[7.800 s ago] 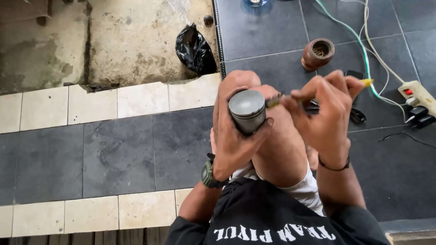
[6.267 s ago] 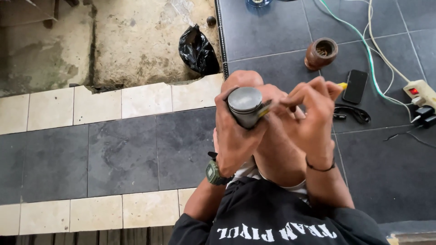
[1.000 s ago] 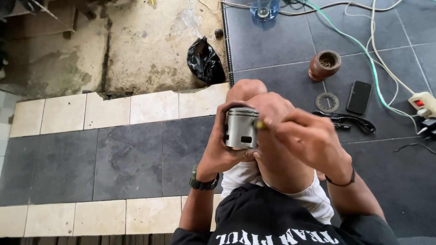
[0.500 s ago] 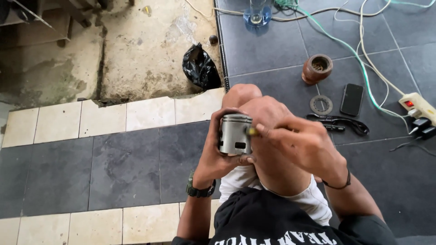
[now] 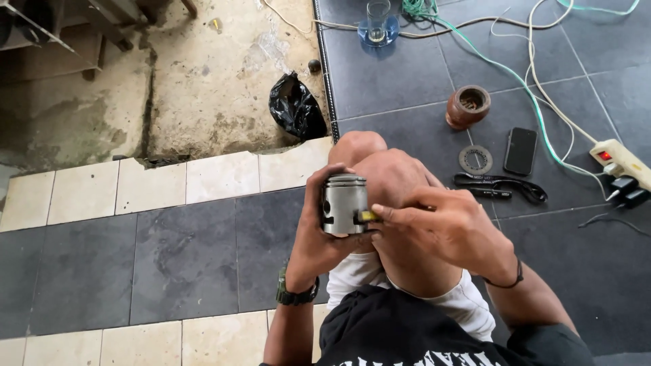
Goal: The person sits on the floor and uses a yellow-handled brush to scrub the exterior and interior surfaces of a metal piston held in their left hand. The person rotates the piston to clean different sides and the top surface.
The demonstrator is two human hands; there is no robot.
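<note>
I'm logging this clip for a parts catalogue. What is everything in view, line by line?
piston: one, silver metal, held upright above the knee
small yellow-tipped tool: one, at the piston's side
black bag: one, on bare concrete
glass: one, clear, far tile
brown round part: one, on dark tile
toothed ring: one, grey, beside the phone
phone: one, black, flat on tile
power strip: one, white, right edge
cables: several, green and white
left hand: grips the piston; wrist watch
right hand: fingers pinch the tool
</note>
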